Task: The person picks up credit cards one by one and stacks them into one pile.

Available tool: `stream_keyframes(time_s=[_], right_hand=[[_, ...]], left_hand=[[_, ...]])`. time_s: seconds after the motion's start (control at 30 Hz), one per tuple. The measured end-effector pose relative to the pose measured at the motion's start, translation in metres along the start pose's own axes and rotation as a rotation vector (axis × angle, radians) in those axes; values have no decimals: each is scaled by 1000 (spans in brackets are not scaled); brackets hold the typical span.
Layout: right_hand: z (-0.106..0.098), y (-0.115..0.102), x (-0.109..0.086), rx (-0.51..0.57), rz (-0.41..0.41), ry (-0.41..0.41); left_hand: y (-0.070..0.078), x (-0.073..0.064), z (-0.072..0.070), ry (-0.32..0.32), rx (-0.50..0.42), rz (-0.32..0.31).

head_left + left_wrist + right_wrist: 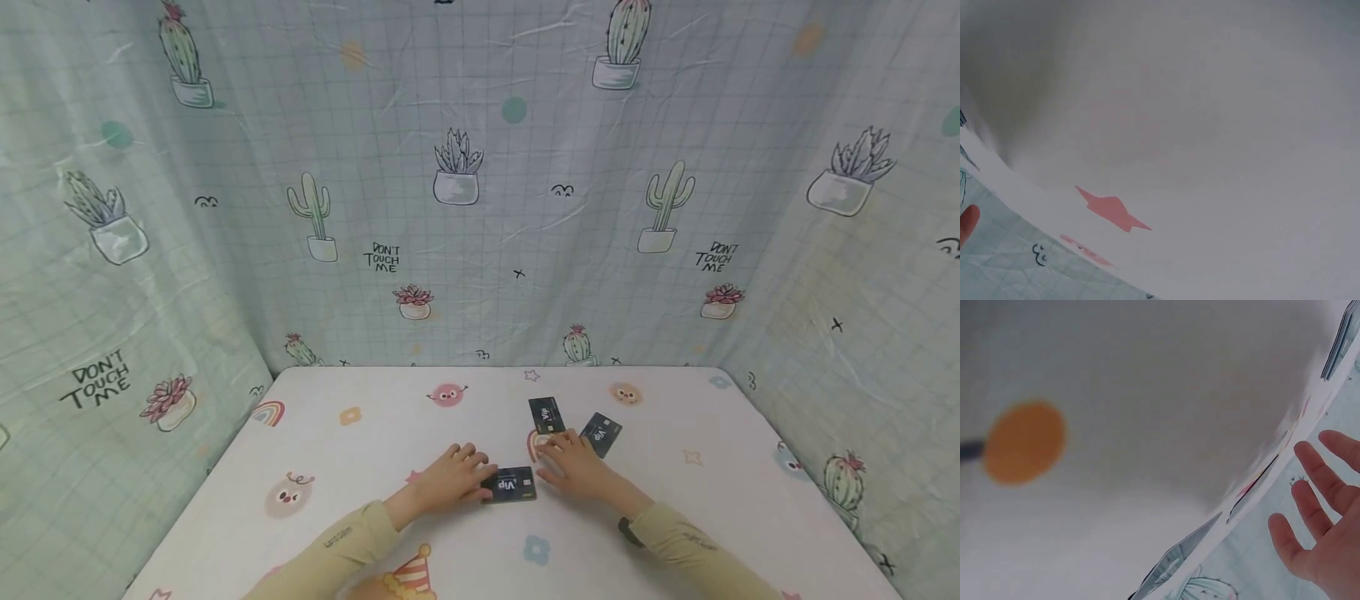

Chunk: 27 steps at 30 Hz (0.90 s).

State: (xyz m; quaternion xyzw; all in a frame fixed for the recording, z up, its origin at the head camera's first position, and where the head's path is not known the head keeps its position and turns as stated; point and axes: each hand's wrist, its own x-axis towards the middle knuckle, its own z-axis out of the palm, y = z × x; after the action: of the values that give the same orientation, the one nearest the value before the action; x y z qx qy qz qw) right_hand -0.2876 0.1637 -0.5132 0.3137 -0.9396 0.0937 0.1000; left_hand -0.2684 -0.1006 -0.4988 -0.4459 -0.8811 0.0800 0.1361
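Observation:
A short stack of black "Vip" cards (pixel 516 484) lies flat on the white table, in the middle near the front. My left hand (pixel 450 481) holds it by the left end, thumb at the lower corner and a finger at the upper one. My right hand (pixel 579 468) is just right of the stack, fingers spread and holding nothing; its fingers show apart in the right wrist view. Beyond its fingertips lies one black card (pixel 545 413), and a second, tilted card (pixel 603 433) is to its right. The left wrist view catches only a fingertip (pixel 969 222) and the stack's edge.
The white tabletop (pixel 360 450) carries printed cartoon figures, flowers and stars. Cloth hangings (pixel 480 242) with cactus prints stand along the back and both sides. A dark band (pixel 630 532) circles the right wrist.

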Motion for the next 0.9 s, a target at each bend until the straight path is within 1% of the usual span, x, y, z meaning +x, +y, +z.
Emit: stream_keyframes(time_s=[0.07, 0.13, 0.23, 0.33, 0.5, 0.57, 0.73, 0.9], right_hand=[[-1, 2, 0, 6, 35, 16], [-1, 3, 1, 8, 84, 11], [-3, 6, 2, 0, 147, 7], [-5, 9, 3, -5, 201, 11], [-7, 16, 5, -17, 254, 44], [-6, 20, 7, -23, 269, 50], [-8, 22, 15, -53, 326, 32], [-11, 23, 24, -118, 359, 16]], left_hand=[[-2, 1, -2, 5, -7, -8], [-4, 2, -1, 15, -4, -10], [-8, 4, -1, 33, 22, -6], [-11, 8, 1, 35, 38, -10], [-14, 15, 5, 56, 20, -14], [-16, 18, 8, 81, 19, -4], [-20, 28, 12, 126, 41, 6], [-24, 38, 15, 130, 35, -12]])
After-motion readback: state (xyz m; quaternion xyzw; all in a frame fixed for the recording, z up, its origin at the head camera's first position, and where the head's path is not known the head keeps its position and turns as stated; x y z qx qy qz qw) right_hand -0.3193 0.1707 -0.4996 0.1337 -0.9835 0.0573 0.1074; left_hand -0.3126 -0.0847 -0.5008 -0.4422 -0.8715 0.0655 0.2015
